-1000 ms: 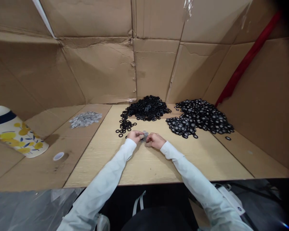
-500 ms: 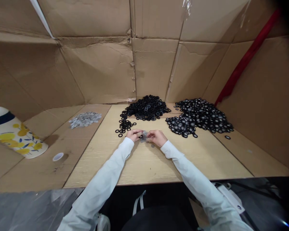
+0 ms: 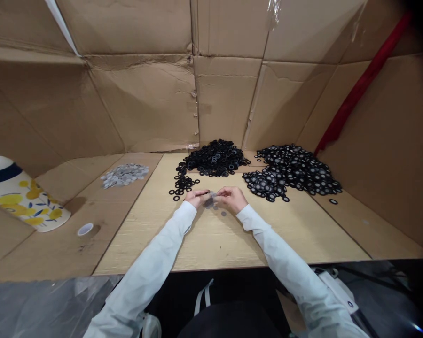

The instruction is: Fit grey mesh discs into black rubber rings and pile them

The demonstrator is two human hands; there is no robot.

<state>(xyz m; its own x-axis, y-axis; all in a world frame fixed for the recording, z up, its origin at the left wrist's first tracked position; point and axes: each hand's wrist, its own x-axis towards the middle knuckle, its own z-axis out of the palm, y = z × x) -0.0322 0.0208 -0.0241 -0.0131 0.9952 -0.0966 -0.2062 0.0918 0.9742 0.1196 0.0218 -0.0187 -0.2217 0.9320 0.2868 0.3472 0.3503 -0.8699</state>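
"Where are the grey discs (image 3: 210, 203) gathered?"
"Between the left hand (image 3: 196, 198) and right hand (image 3: 234, 199), back from the bench's (image 3: 229, 249) near edge."
"How are both held?"
"Curled inward; whether anything is gripped cannot be told."

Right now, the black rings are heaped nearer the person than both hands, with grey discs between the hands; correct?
No: the head view shows black rings heaped beyond the left hand and right hand; grey discs do lie between them.
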